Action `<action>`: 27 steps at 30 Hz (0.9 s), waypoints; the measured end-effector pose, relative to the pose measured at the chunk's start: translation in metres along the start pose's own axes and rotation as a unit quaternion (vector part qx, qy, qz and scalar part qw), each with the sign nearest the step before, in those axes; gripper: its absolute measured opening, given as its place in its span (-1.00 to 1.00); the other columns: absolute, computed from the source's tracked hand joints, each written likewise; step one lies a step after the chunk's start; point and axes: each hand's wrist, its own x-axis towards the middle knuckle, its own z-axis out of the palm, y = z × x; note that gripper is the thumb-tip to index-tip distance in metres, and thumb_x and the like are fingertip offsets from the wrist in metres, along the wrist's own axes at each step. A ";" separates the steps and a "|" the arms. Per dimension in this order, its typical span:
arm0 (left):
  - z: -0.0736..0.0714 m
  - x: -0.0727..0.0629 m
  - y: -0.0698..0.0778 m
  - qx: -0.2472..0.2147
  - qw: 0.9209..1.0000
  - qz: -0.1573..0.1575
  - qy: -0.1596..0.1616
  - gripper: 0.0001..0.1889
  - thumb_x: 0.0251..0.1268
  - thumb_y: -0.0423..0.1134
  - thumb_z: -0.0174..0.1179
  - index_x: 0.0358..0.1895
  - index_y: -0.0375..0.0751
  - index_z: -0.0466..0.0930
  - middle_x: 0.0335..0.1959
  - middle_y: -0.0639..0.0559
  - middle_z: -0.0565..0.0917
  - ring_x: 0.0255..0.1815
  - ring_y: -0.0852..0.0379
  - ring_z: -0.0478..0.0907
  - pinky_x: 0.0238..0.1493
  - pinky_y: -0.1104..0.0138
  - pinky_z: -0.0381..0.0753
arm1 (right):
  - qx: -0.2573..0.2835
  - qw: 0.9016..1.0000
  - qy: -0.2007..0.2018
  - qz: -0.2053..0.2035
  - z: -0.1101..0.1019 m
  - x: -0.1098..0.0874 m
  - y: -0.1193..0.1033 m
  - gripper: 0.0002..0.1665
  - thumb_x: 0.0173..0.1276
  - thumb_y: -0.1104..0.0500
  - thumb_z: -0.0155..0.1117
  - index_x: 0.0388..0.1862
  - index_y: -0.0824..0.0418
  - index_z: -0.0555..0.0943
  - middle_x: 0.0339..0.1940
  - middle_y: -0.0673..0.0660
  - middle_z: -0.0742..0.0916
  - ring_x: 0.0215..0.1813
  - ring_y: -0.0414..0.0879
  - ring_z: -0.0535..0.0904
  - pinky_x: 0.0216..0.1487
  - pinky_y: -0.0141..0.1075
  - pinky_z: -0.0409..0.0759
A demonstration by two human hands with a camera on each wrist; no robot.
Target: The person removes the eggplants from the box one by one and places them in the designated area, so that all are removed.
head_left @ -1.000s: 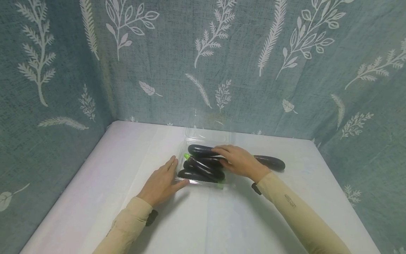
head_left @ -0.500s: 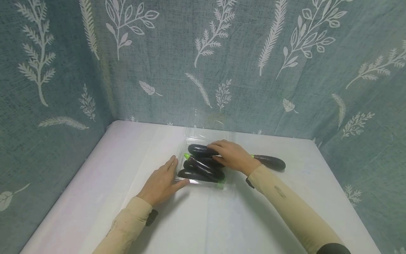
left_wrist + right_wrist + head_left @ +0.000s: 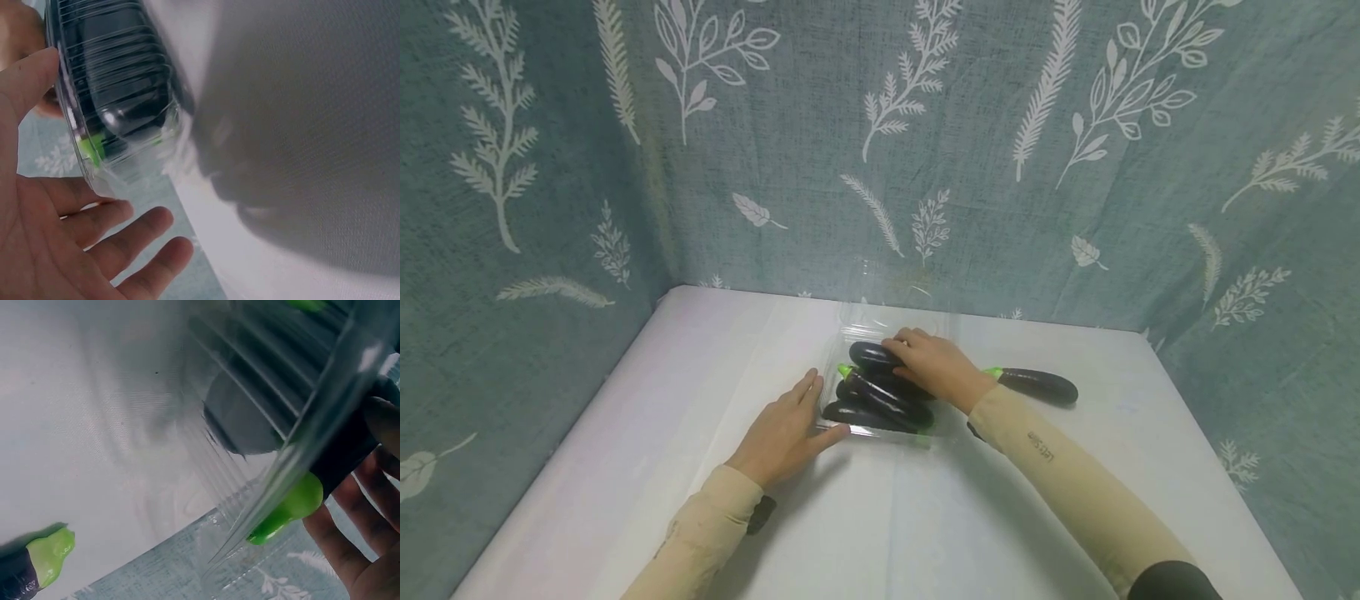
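Observation:
A clear plastic clamshell box holds several dark purple eggplants with green stems. My left hand rests at the box's left side, fingers spread and fairly straight. In the left wrist view, its thumb touches the rim and its index finger lies by the corner. My right hand reaches over the box's right side and grips the rearmost eggplant on top. The right wrist view shows that eggplant's green stem at the box's edge, with thumb and fingers around its dark body.
The box's clear lid stands raised at the back. Another eggplant lies on the white table, right of the box, its stem toward it. A patterned blue-green curtain closes off the back and sides.
My right hand has slid left and slightly back along the top eggplant, covering more of it. My left hand and the box have stayed in place.

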 end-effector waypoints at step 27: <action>-0.001 0.002 0.001 0.002 1.000 0.001 -0.002 -0.03 0.35 0.25 0.23 0.46 -0.58 0.22 0.51 -0.42 0.24 0.41 -0.38 0.35 0.40 -0.11 0.38 | 0.028 0.989 0.142 0.009 -0.039 -0.046 0.020 -0.46 0.31 0.24 0.49 0.28 0.17 0.61 0.13 0.15 0.69 0.22 0.06 0.59 0.22 -0.12 0.61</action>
